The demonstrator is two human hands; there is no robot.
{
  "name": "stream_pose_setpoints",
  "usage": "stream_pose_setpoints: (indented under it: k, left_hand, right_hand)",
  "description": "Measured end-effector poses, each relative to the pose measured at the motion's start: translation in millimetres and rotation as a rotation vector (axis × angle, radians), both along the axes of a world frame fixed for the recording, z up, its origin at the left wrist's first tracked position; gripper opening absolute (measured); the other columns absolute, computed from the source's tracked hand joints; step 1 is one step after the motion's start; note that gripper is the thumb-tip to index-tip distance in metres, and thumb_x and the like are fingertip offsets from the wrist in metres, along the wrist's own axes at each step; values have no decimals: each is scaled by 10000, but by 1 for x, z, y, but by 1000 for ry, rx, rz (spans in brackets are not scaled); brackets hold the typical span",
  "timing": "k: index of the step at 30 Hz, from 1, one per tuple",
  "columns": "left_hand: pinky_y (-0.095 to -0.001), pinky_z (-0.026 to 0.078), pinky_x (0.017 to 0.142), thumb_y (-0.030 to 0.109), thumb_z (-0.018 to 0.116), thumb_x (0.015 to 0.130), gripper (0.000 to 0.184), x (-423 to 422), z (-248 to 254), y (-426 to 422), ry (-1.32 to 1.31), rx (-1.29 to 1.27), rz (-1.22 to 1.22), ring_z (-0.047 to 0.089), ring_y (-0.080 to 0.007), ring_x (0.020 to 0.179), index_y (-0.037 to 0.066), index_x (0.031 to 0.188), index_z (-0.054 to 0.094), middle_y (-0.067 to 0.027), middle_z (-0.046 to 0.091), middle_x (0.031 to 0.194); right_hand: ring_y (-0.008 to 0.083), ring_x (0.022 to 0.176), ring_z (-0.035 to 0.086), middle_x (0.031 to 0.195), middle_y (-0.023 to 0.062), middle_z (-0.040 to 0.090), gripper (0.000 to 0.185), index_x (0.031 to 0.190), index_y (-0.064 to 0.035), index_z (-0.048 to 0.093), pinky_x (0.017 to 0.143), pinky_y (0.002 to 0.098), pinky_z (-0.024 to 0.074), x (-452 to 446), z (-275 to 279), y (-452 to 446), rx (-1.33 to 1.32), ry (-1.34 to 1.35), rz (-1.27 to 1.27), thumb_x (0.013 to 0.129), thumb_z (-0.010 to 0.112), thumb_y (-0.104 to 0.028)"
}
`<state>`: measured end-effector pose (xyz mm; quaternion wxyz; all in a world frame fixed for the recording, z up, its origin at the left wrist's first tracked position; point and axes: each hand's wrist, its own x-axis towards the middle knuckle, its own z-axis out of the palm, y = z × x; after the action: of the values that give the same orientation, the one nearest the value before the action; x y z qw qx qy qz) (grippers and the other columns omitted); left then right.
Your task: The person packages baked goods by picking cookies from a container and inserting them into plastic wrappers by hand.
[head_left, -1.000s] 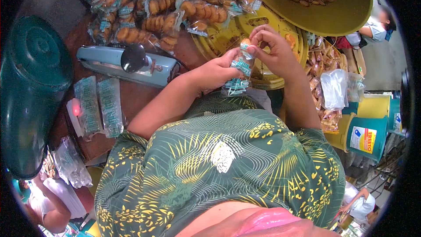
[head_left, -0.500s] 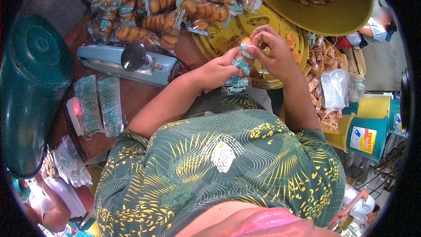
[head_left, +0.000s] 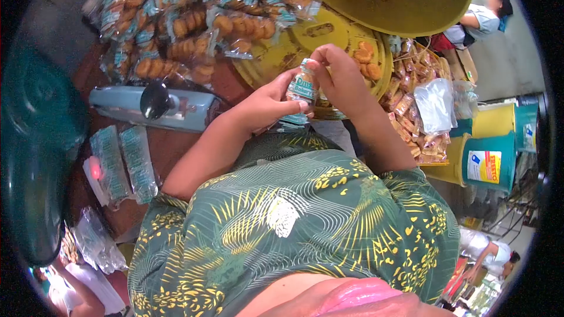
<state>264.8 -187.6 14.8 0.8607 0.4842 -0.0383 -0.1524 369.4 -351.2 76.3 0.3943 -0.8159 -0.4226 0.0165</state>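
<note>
A clear printed bag of cookies (head_left: pixel 301 89) stands roughly upright between my hands, its teal lettering facing me. My left hand (head_left: pixel 271 103) is wrapped round the bag's middle and lower part, its thumb lying across the front. At the bag's mouth, my right hand (head_left: pixel 341 76) has thumb and fingers pinched together on the top edge. Loose orange-brown cookies (head_left: pixel 366 58) lie on the yellow round lid (head_left: pixel 305 38) just beyond my right hand. The bag's lower end is partly hidden by my left hand.
Filled cookie bags (head_left: pixel 188 23) are piled at the far left. A blue bag sealer (head_left: pixel 188 111) and flat printed bags (head_left: pixel 139 155) lie on the brown table. A yellow basin (head_left: pixel 388 14) holds more cookies. Packed snacks (head_left: pixel 405 111) and buckets (head_left: pixel 490 161) stand right. Other people are around.
The view has shifted, so surroundings appear further left. My left thumb now crosses the bag's front. The orange cookie seen at its mouth no longer shows there, and my right fingers pinch the top.
</note>
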Motion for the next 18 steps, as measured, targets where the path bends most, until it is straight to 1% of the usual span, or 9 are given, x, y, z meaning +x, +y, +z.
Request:
stream_pose_setpoints:
  k: [1,2,3,4,7,10,13,16,18]
  left_hand:
    - [-331,506,891,149,736,838,712,1,1,0,-2,25,-6,620,-163,1001,31,1420,344,-61,591,1157]
    - [-326,508,885,161,745,839,714,2,1,1,-4,51,-10,618,-158,1005,28,1418,349,-58,593,1152]
    - [-321,497,908,159,751,839,722,2,2,3,12,5,-40,608,-147,1030,28,1425,351,-48,589,1182]
    - [-321,490,917,158,751,839,732,3,2,2,5,6,-16,602,-146,1044,28,1433,343,-47,586,1194]
    - [-322,469,945,155,752,838,764,4,1,0,-12,-33,49,582,-142,1084,27,1454,320,-45,578,1228]
    - [-329,452,966,152,762,828,795,1,1,0,-40,-113,66,568,-141,1109,28,1467,306,-48,570,1251]
    - [-330,444,975,149,777,813,820,-1,3,3,-57,-121,49,564,-141,1120,35,1472,303,-51,567,1262]
    - [-327,441,980,146,791,799,839,-2,6,4,-56,-144,45,566,-141,1121,51,1476,304,-49,567,1267]
    - [-327,440,978,149,799,792,849,-3,7,3,-64,-160,66,567,-141,1117,64,1479,309,-44,572,1261]
  right_hand:
    - [369,820,612,861,178,605,226,940,-37,570,705,420,500,-2,5,-1,-12,-37,-34,939,613,-259]
    - [365,844,618,883,178,616,232,951,-37,575,721,421,501,0,8,-4,-25,-21,-33,935,619,-264]
    - [361,869,623,904,178,626,240,962,-36,580,738,422,502,2,10,-7,-37,-3,-29,930,625,-269]
    - [357,894,629,926,178,637,248,973,-35,585,754,422,503,5,12,-10,-50,15,-25,925,631,-274]
    - [283,938,634,997,145,645,202,1093,-28,600,826,367,491,37,25,-35,-198,-150,-99,919,629,-127]
    - [295,1078,607,1154,162,623,311,1185,-45,610,920,389,472,77,18,-74,-472,-237,-280,886,658,-121]
    - [301,1138,586,1246,162,589,341,1205,-47,615,958,396,461,82,7,-91,-571,-196,-361,882,666,-141]
    - [293,1125,598,1251,157,600,337,1216,-66,624,944,372,470,87,-8,-89,-604,-111,-261,901,658,-181]
    - [283,1088,612,1216,149,618,339,1215,-68,624,919,360,481,86,-10,-77,-511,40,-335,906,662,-203]
